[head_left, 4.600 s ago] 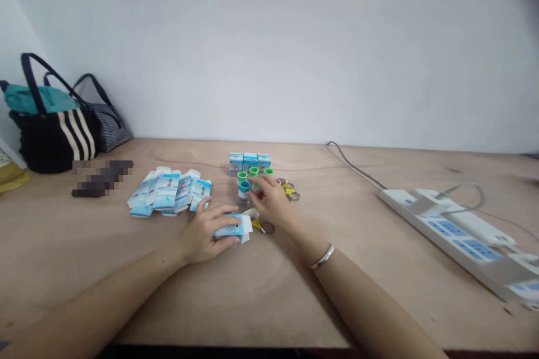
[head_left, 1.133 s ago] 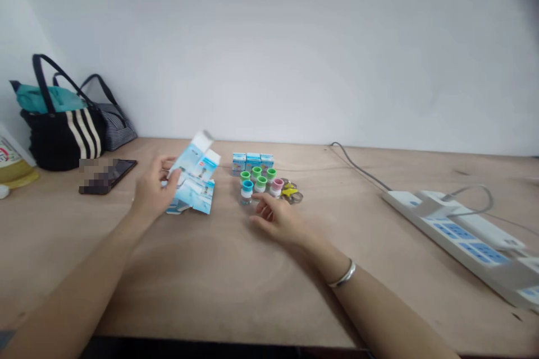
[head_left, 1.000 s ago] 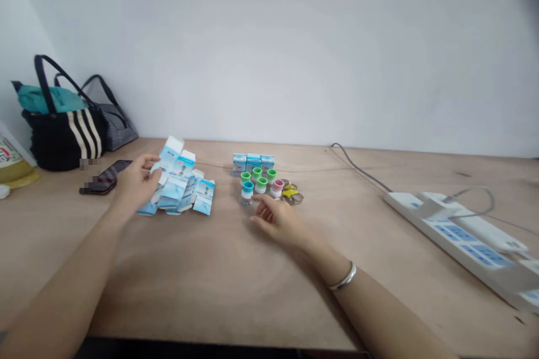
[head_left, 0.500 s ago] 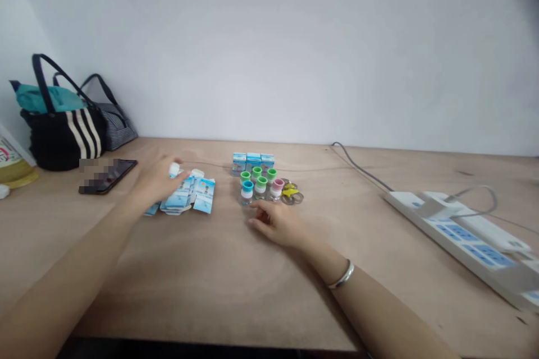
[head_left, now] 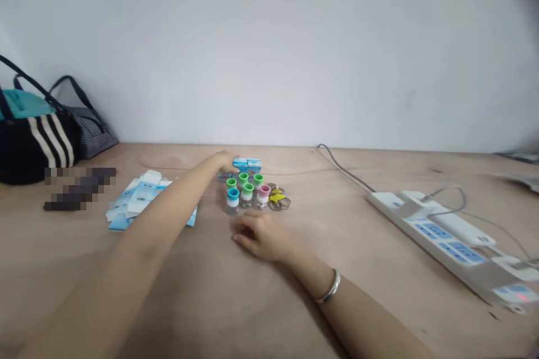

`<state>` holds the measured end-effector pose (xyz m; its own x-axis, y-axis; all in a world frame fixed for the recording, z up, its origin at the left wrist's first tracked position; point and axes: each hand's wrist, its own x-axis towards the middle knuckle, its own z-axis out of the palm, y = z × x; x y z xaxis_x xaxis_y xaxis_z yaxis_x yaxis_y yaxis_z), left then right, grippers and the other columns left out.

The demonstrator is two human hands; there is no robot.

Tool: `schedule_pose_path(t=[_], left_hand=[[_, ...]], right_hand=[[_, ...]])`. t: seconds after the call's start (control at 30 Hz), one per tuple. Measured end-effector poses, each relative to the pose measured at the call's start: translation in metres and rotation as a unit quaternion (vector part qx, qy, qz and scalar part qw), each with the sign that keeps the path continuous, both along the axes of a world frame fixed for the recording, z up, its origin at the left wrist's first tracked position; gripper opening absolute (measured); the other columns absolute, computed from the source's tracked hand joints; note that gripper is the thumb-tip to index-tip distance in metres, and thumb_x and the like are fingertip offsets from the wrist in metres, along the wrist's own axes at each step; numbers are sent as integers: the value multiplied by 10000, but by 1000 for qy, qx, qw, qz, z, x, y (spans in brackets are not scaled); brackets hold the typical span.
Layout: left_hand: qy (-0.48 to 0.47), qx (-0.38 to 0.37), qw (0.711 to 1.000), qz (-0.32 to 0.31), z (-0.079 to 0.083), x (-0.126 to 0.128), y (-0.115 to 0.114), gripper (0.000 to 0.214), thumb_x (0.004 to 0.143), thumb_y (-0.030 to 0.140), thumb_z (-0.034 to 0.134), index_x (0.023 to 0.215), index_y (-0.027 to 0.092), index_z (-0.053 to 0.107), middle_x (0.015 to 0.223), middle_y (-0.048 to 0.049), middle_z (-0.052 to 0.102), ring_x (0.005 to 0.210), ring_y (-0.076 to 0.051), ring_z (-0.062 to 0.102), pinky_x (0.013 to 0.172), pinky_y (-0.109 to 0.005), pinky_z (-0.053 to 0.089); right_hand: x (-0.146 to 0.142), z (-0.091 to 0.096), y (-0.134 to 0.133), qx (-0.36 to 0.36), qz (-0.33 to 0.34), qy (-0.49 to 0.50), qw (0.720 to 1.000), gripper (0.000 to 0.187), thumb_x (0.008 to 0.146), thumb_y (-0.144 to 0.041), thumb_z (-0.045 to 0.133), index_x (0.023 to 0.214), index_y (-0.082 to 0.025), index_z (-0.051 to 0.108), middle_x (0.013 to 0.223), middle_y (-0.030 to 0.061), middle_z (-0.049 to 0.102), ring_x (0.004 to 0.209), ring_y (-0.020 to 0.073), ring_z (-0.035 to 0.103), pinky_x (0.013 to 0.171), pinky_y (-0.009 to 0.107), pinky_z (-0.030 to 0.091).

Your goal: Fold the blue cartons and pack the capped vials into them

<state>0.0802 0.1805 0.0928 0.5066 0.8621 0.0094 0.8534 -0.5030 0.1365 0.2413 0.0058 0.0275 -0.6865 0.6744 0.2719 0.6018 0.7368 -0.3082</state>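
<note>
The boxes [head_left: 246, 166] stand in a row behind the vials [head_left: 247, 196], with blue-and-white print too small and blurred to read; the white bands on the vials, under one blue, one pink and four green tops, are equally illegible. Print on the flattened cartons [head_left: 145, 190] blurs too. The left hand [head_left: 226, 162] is at the left end of the boxes, covering part of it; its fingertips are hard to make out, so I cannot tell whether it grips one. Its forearm hides part of the cartons. The right hand [head_left: 260, 235] lies just in front of the vials, loosely curled, thumb and fingers narrowly apart, holding nothing. Beside the vials are yellow clips [head_left: 278, 198], their form unclear. The phone [head_left: 80, 190] is pixelated; the left edge cuts off the black bag [head_left: 29, 148], the right edge the power strip [head_left: 425, 252].
</note>
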Motion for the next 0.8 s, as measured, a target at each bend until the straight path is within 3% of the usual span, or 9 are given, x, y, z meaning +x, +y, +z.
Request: schedule_pose_path(t=[0.13,0.27,0.37,0.43,0.53,0.63,0.8], left_hand=[[38,-37,998,47,-1,-9,3,319,887,325,530,1159,158,533,1169,-85,560,998,-206,580,835,-406,509],[57,-81,991,88,2,-45,-1,346,867,333,560,1167,163,528,1142,-83,582,966,-202,595,814,-389,517],[52,-89,990,100,6,-67,-6,564,708,374,712,1203,194,510,1075,-74,651,901,-219,631,766,-334,525],[34,-68,993,87,11,-68,-7,710,628,411,749,1248,193,481,1165,-103,626,989,-257,616,815,-337,507],[-7,-22,999,33,18,-46,-4,764,672,444,695,1332,196,400,1382,-137,453,1195,-277,501,961,-340,423],[-38,-1,998,-39,19,-7,4,688,755,364,628,1370,229,352,1448,-101,374,1276,-234,424,1039,-303,339],[-43,-37,991,-120,7,37,17,563,709,233,658,1252,238,512,1339,-26,527,1161,-186,533,961,-235,404]], right_hand=[[0,-2,1,9,10,4,1000,110,821,-260,592,884,-170,603,894,66,628,807,169,568,711,273,434],[-1,-4,2,6,2,9,1000,121,827,-262,587,906,-174,610,886,63,626,797,168,568,706,272,435],[-1,-5,3,2,1,11,1000,125,823,-264,595,904,-171,619,880,64,629,798,169,570,711,272,438],[-2,-6,3,1,2,12,1000,132,821,-265,598,910,-170,624,878,64,631,795,168,572,711,272,439],[-2,-5,3,5,4,12,1000,146,822,-266,600,930,-172,629,881,63,637,805,169,577,720,275,440],[-1,-3,2,8,7,8,1000,139,826,-265,594,923,-171,629,873,60,637,804,169,578,722,278,441],[-1,-2,1,3,14,9,1000,150,822,-270,598,928,-167,621,906,65,627,824,171,575,734,278,444]])
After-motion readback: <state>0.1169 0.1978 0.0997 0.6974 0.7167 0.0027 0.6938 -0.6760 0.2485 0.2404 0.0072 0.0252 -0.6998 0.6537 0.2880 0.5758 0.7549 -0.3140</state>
